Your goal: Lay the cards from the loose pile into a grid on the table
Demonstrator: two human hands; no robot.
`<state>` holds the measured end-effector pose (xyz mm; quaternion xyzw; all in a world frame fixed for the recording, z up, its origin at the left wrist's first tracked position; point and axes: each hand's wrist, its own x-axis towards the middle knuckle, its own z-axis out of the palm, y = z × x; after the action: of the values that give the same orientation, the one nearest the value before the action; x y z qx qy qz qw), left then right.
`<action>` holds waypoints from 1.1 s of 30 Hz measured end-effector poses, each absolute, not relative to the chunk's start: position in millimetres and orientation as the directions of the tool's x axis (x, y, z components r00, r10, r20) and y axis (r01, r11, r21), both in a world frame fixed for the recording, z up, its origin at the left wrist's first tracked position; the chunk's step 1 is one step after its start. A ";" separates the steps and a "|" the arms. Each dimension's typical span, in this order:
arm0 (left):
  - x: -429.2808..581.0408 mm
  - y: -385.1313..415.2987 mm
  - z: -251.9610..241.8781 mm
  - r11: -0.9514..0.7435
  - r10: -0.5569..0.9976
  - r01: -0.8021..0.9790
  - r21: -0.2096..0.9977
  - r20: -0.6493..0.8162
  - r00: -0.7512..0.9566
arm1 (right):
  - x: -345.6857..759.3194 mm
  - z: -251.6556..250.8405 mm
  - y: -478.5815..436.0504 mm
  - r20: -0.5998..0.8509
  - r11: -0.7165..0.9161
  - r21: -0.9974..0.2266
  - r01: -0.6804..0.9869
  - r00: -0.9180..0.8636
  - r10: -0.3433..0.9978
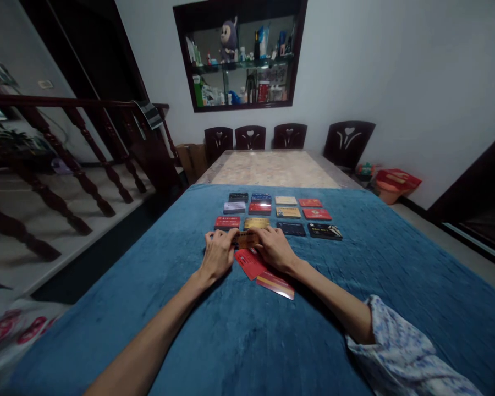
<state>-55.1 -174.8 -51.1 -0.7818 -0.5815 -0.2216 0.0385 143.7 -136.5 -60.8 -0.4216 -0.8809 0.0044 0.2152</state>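
Between my left hand [218,252] and my right hand [275,247] is a stack of gold-brown cards [246,240], tilted up on edge, with fingers closed on both its ends. Just beyond it lies a gold card stack [257,223], beside a red stack [227,221] and a dark navy stack [291,229]. Farther right sits a black stack [325,231]. Under and in front of my hands, a loose red card [251,264] overlaps a red-and-orange striped card [275,283] on the cloth. The card faces are too small to read.
A blue cloth [181,335] covers the near part of the stone-topped table [272,168]. Farther rows hold several more stacks, among them a white one [234,207] and a red one [317,214]. Dark chairs [251,137] stand at the far end; a wooden railing [78,148] runs along the left.
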 end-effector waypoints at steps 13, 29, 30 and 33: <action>-45.7 -180.3 -41.7 -0.286 0.909 0.940 0.184 0.362 0.206 | 143.9 -44.9 -141.9 0.400 0.631 -0.127 0.765 -0.543 0.738; -6.3 -157.4 -9.0 -0.415 0.819 0.905 -0.098 0.392 0.418 | 198.8 -9.3 -134.2 0.425 0.566 0.121 0.815 -0.558 0.713; -2.9 -154.0 -7.3 -0.432 0.813 0.896 -0.105 0.385 0.437 | 202.8 -7.6 -132.2 0.417 0.557 0.132 0.820 -0.556 0.719; 7.4 -142.7 -3.4 -0.464 0.800 0.878 -0.119 0.368 0.473 | 214.8 -4.1 -123.4 0.383 0.542 0.158 0.825 -0.557 0.737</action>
<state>7.4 -142.7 -3.4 -0.8456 -0.4961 -0.1309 0.1474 214.8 -123.4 -4.1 -0.4502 -0.8674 -0.1619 0.1368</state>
